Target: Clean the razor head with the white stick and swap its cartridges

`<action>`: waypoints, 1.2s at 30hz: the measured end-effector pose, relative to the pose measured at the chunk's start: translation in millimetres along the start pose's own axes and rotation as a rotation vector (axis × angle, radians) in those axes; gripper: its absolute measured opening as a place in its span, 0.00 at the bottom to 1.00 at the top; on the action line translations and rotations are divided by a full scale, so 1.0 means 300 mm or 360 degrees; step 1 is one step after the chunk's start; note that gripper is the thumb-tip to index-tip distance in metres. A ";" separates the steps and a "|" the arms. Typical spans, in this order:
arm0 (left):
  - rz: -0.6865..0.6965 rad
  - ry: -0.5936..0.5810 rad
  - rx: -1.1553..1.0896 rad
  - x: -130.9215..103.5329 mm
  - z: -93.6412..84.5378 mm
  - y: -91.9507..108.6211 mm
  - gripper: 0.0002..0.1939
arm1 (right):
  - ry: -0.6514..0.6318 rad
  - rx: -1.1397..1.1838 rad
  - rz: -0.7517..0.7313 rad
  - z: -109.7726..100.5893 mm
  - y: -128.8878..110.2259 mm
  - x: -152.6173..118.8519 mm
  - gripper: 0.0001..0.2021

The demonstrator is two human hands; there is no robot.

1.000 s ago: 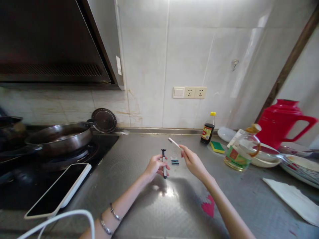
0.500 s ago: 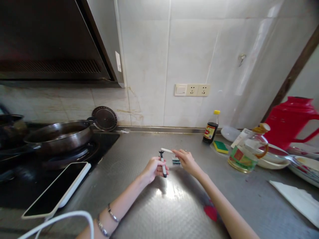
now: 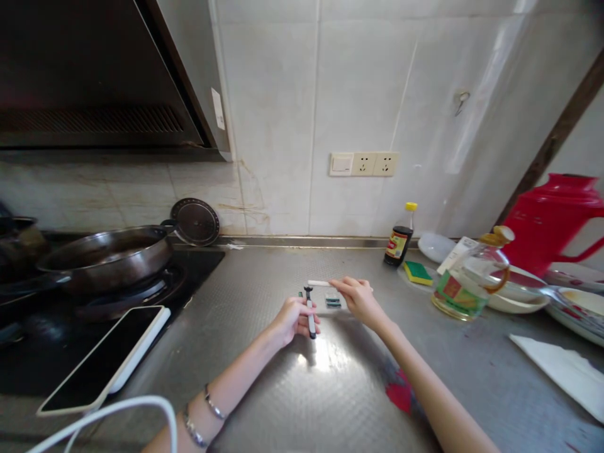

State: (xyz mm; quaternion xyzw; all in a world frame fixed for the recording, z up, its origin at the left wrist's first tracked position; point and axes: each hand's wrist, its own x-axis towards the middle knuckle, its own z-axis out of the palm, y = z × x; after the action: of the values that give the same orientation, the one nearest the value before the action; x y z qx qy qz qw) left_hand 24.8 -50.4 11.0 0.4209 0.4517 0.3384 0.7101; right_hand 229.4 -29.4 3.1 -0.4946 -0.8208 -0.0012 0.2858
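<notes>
My left hand [image 3: 289, 319] is closed round the grey handle of a razor [image 3: 311, 318], whose dark forked head points up and away from me. In my right hand [image 3: 357, 299] is a thin white stick [image 3: 319, 284], gripped between thumb and fingers. The stick's free end lies just above the razor's head; whether they touch is unclear. Between my hands, small dark cartridges [image 3: 333, 302] in a clear tray rest on the metal counter [image 3: 264, 402]. A small green piece [image 3: 301, 294] shows beside the razor's head.
At left are a phone [image 3: 106, 358], a white cable [image 3: 141, 400] and a pan [image 3: 111, 255] on the stove. At right stand a sauce bottle [image 3: 397, 242], a sponge [image 3: 418, 273], an oil jug [image 3: 460, 289], dishes [image 3: 578, 314] and a red kettle [image 3: 542, 226].
My right hand has shifted slightly right and turned, and the white stick now lies more level. More of the small tray shows. The view has tilted slightly; my left hand still holds the razor.
</notes>
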 end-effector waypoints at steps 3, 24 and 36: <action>-0.0002 -0.0024 0.0009 0.000 0.001 -0.003 0.10 | 0.0000 0.0061 0.0016 0.006 0.007 -0.001 0.19; 0.0034 -0.0106 0.0083 0.003 -0.001 -0.012 0.11 | -0.0003 0.0154 0.0010 0.007 -0.003 -0.005 0.18; 0.0044 -0.0086 0.0089 0.000 0.002 -0.004 0.11 | 0.0004 0.0183 0.0083 -0.009 0.013 -0.006 0.18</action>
State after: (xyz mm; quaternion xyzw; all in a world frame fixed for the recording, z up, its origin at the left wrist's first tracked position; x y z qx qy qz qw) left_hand 25.4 -51.2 10.0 0.4557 0.4358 0.3239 0.7053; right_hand 234.4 -29.5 3.3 -0.4986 -0.8059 0.0527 0.3148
